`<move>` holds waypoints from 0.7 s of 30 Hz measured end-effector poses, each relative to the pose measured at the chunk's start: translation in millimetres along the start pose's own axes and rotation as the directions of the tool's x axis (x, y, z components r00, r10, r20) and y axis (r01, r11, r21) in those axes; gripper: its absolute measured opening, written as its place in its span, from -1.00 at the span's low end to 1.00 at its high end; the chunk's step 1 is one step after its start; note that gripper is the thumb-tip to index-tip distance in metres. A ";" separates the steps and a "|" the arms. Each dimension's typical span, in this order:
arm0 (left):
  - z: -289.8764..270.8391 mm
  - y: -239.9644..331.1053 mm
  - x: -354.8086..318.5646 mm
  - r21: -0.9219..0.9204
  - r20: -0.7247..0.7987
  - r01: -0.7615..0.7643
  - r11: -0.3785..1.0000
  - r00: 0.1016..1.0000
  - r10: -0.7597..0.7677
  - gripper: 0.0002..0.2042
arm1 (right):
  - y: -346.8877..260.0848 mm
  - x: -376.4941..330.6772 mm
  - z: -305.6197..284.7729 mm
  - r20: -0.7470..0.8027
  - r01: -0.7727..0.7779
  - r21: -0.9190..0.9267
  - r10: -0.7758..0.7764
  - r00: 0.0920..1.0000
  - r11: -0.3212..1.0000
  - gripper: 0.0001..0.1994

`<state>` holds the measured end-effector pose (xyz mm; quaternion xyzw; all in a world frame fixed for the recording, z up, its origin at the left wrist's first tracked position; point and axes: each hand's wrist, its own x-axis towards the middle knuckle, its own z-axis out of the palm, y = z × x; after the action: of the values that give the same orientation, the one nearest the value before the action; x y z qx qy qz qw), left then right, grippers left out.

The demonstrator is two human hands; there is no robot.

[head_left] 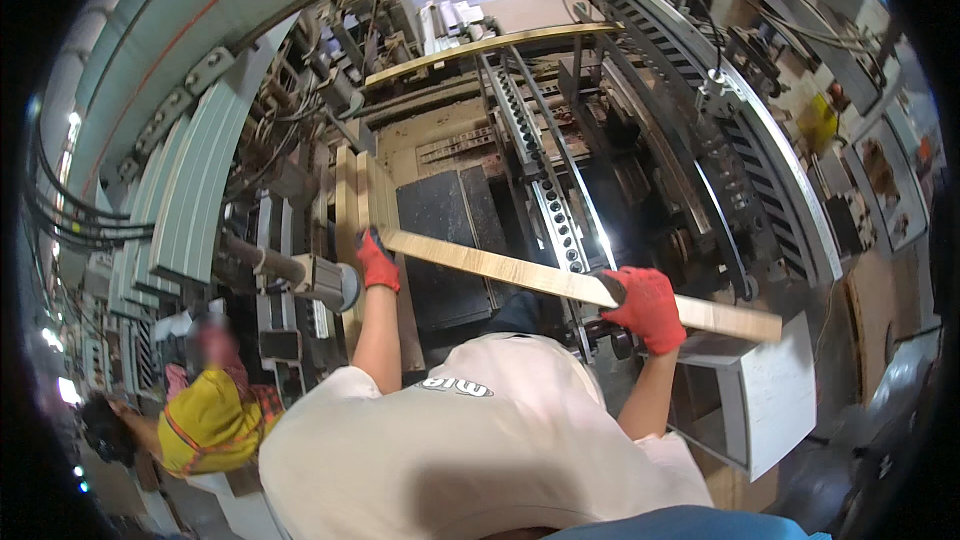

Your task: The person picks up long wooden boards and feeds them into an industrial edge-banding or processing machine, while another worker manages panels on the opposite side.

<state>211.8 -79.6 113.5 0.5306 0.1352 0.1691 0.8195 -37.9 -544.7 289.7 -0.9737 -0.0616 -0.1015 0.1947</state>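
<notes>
A long, pale wooden board slants across in front of me, its right end lower and nearer. My left hand, in a red and black work glove, is closed on its left end. Gripping it nearer the right end is my right hand, gloved the same way; the tip of the board sticks out past it. Just beyond my left hand, a few similar wooden strips lie side by side on the machine. The fingers of both hands are partly hidden.
Ahead runs a metal conveyor rail with round holes. A dark plate lies left of it. A round-ended metal cylinder juts out beside my left forearm. Right of me stands a white box-like panel. A person in yellow is at the left.
</notes>
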 end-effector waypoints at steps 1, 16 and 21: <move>-6.1 -6.5 1.3 0.231 -0.128 -0.077 0.970 0.986 0.109 -0.82 | 14.0 4.9 17.6 -0.058 0.051 0.004 -0.051 0.997 0.999 -0.42; -41.1 4.6 -20.3 -0.051 0.151 0.303 0.952 0.944 -0.293 -0.54 | 27.1 149.9 137.3 -0.321 -0.678 0.465 0.822 0.470 0.569 -0.21; -7.8 1.9 -16.1 -0.040 0.116 0.277 0.960 0.956 -0.271 -0.70 | 54.3 163.5 128.9 -0.290 -0.657 0.398 0.767 0.572 0.640 -0.12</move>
<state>193.8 -79.3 112.8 0.4920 0.1575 0.0282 0.8557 152.0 -530.9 189.6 -0.8331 0.3717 -0.2188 0.3463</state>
